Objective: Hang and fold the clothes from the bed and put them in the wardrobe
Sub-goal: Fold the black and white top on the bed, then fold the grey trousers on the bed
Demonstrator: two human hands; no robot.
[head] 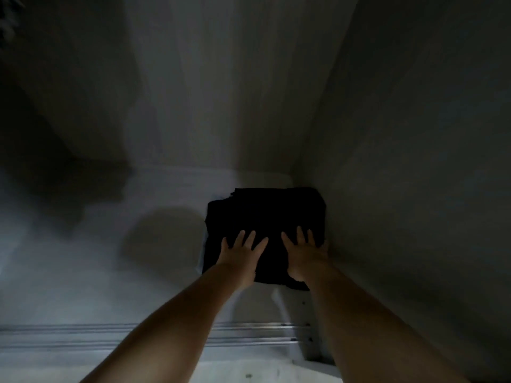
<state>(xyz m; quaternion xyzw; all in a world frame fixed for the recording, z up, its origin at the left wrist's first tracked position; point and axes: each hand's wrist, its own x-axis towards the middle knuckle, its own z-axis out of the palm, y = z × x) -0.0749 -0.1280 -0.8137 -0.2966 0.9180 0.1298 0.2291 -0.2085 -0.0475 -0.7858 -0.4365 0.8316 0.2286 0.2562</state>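
While both the left hand (242, 251) and right hand (302, 251) press flat, fingers spread, on the folded black garment (265, 214), withdrawal risks dragging folds loose.

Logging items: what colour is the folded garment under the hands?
Black, plain, no visible pattern; the folded garment shows only in the dim head view.

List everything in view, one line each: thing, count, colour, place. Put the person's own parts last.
folded garment: one, black, on the wardrobe floor in the back right corner, against the right wall
wardrobe floor: one, pale grey-white, under the garment
wardrobe right wall: one, grey, right side
wardrobe back panel: one, grey, behind the garment
sliding door track: one, metallic, along the front edge
dark shape: one, too dim to identify, left side
left hand: one, fingers spread flat on the garment's near left part
right hand: one, fingers flat on the garment's near right part
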